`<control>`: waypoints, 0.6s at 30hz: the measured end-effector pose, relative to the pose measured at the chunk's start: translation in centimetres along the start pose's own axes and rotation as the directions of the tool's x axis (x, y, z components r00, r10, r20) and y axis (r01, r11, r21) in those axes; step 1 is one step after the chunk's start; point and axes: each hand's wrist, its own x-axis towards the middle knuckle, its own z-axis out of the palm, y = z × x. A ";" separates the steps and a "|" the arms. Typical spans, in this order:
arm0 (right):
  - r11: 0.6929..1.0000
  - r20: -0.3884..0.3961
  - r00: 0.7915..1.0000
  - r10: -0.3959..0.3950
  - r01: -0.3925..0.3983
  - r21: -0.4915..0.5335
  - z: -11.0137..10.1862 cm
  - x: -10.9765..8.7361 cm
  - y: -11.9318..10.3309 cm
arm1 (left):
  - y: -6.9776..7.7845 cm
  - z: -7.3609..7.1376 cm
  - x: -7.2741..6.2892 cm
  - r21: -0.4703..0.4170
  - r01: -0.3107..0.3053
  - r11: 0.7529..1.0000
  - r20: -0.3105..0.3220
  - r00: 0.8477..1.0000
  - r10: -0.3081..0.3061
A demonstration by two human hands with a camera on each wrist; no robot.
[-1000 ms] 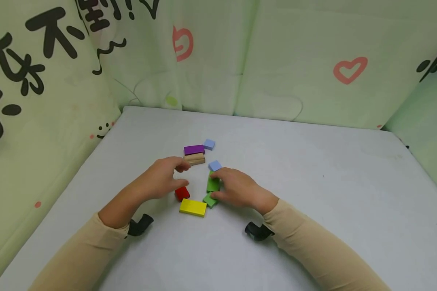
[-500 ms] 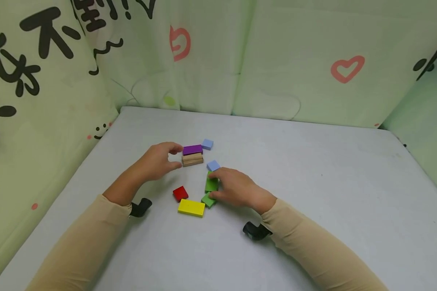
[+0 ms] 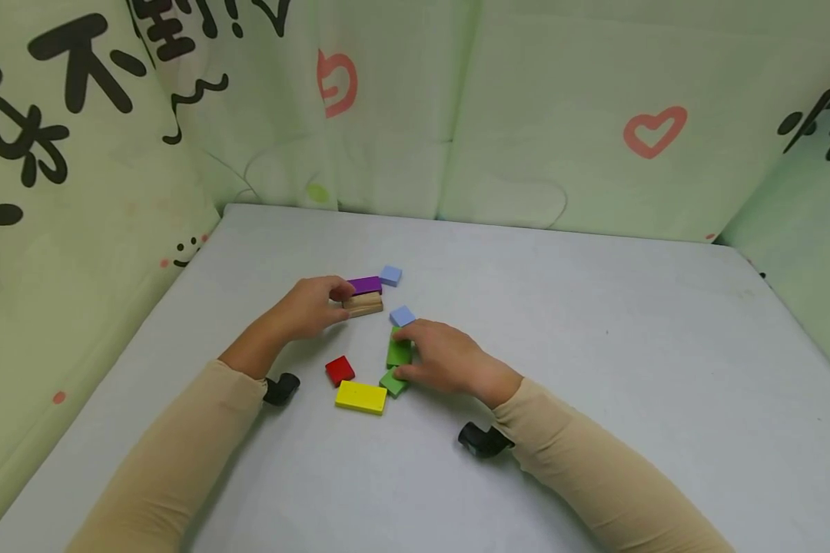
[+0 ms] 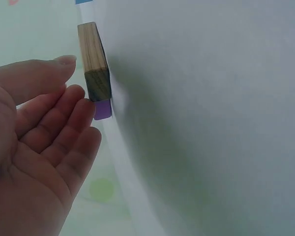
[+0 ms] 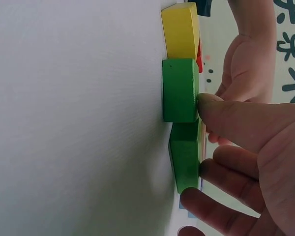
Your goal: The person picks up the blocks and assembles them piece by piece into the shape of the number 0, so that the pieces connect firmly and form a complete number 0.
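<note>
My left hand (image 3: pixel 306 309) is at the left end of the purple block (image 3: pixel 369 285) and the wooden block (image 3: pixel 364 306), which lie side by side. In the left wrist view, its thumb and fingers are spread a little apart just beside the end of the wooden block (image 4: pixel 93 49). My right hand (image 3: pixel 449 357) rests lightly on two green blocks. Its thumb touches the short green block (image 3: pixel 391 383), while a fingertip is at the far end of the longer green block (image 3: pixel 399 355).
A yellow block (image 3: pixel 361 398) touches the short green block, and a red block (image 3: pixel 340 371) lies just behind it. One light blue block (image 3: pixel 402 316) sits beyond the green ones; another blue block (image 3: pixel 390 276) is beside the purple block. Everything lies on a white table (image 3: pixel 595 384).
My left hand has moved away from the red block, up to the purple and wooden blocks, and then slightly right over their left end. The right hand stays on the green blocks.
</note>
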 end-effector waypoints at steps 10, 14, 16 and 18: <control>1.000 0.008 1.000 0.014 -0.014 0.001 0.0 0.0 -0.1 | 0.2 0.1 0.2 0.018 0.018 1.000 0.012 1.000 -0.018; 1.000 0.004 1.000 0.011 -0.011 -0.004 0.0 -0.1 -0.1 | 0.4 0.1 0.0 0.014 0.032 0.999 0.016 0.999 -0.032; 1.000 0.002 1.000 0.009 -0.009 -0.005 0.0 -0.1 -0.1 | 0.4 0.2 0.0 0.011 0.040 0.999 0.016 0.999 -0.041; 1.000 0.000 1.000 0.007 -0.007 -0.005 0.0 -0.1 -0.1 | 0.4 0.2 -0.1 0.008 0.047 0.999 0.015 0.999 -0.047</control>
